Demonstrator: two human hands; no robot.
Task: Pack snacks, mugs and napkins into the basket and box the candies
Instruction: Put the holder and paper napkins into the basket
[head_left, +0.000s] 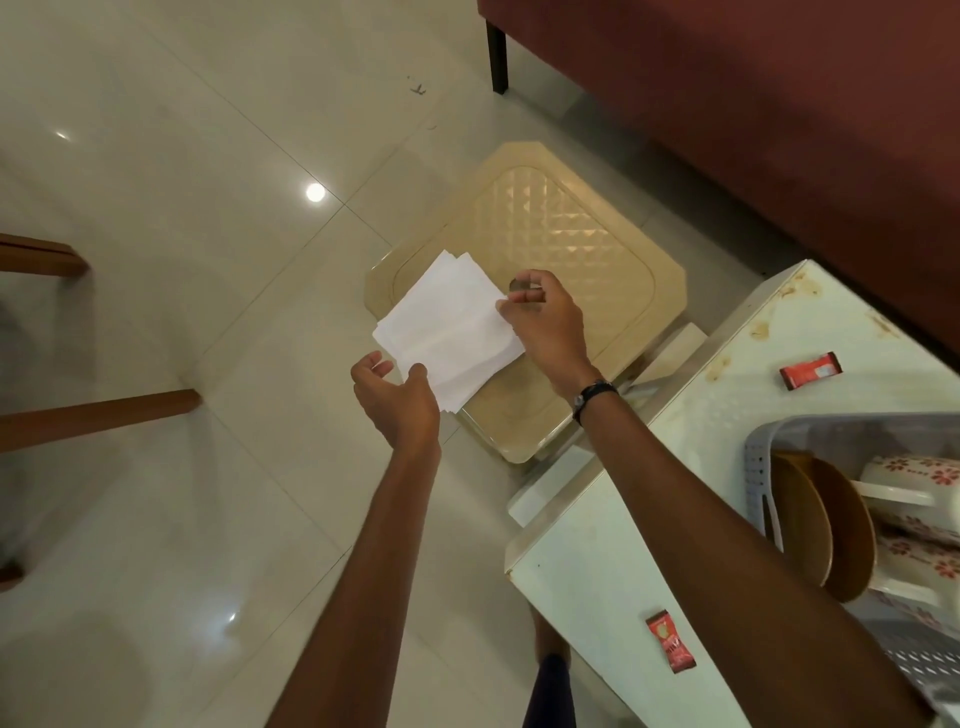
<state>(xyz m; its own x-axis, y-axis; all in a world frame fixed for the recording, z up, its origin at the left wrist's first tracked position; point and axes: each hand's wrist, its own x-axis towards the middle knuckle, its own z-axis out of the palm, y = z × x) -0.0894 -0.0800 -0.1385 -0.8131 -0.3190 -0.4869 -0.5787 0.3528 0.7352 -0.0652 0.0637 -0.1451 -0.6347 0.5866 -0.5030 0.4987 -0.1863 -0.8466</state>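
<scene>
Napkins (447, 332) held over stool (597, 223), off desk's (597, 587) far-left corner. Right hand (545, 322) pinches far edge; left hand (397, 397) open, cupped beneath near corner. We square stack, seemingly several sheets, then carry flat to basket (758, 467) at desk's right edge.

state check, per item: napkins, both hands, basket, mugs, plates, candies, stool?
napkins: stacked, held above the stool, not in basket
right hand: fingers pinching the napkins' right edge
left hand: open under the napkins' near corner, thumb on it
basket: on white table, partly filled
mugs: in basket, on their sides
plates: on edge in basket
candies: wrapped, loose on table, unboxed
stool: upright on floor
</scene>
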